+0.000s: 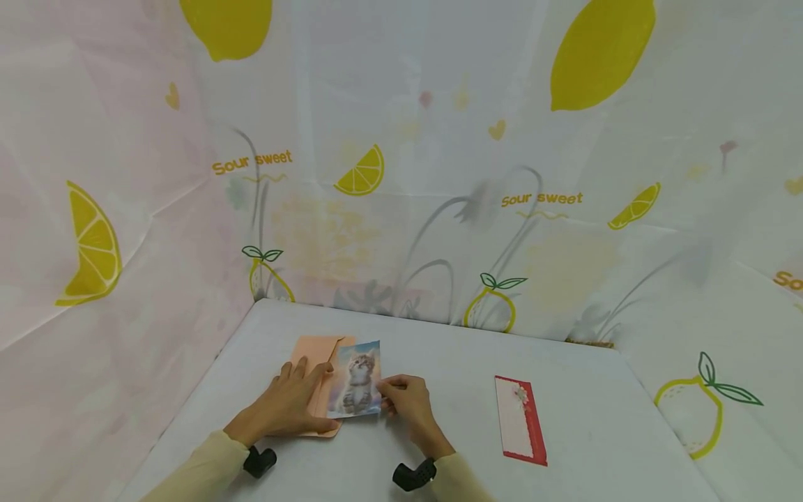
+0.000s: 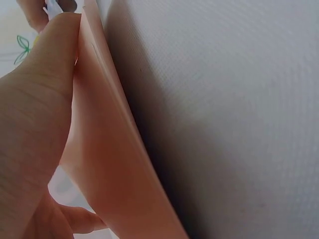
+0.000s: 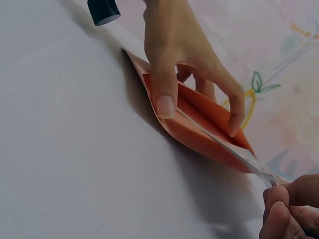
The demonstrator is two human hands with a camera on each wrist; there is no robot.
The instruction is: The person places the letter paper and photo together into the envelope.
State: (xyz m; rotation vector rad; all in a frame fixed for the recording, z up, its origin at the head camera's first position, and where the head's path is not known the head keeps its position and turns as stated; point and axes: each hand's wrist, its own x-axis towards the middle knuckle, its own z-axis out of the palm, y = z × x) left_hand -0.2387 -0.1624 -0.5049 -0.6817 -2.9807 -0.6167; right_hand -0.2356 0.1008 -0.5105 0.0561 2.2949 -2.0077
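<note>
A peach envelope (image 1: 316,346) lies on the white table, its mouth towards the right. My left hand (image 1: 285,406) rests on it with spread, fairly straight fingers. In the right wrist view, the left thumb (image 3: 164,94) presses near one edge of the gaping envelope (image 3: 197,141), and a finger touches the opposite side. A card with a kitten picture (image 1: 359,380) is partly inside the opening; how deep is hidden. My right hand (image 1: 409,406) pinches the card's right edge between thumb and fingers. The left wrist view shows the envelope's side (image 2: 117,174) close up.
To the right lies a slim red and white card (image 1: 516,420) with a small flower decoration. Behind and beside the table (image 1: 452,369) hangs a pale cloth (image 1: 401,139) printed with lemons. Each wrist wears a black device (image 1: 414,475).
</note>
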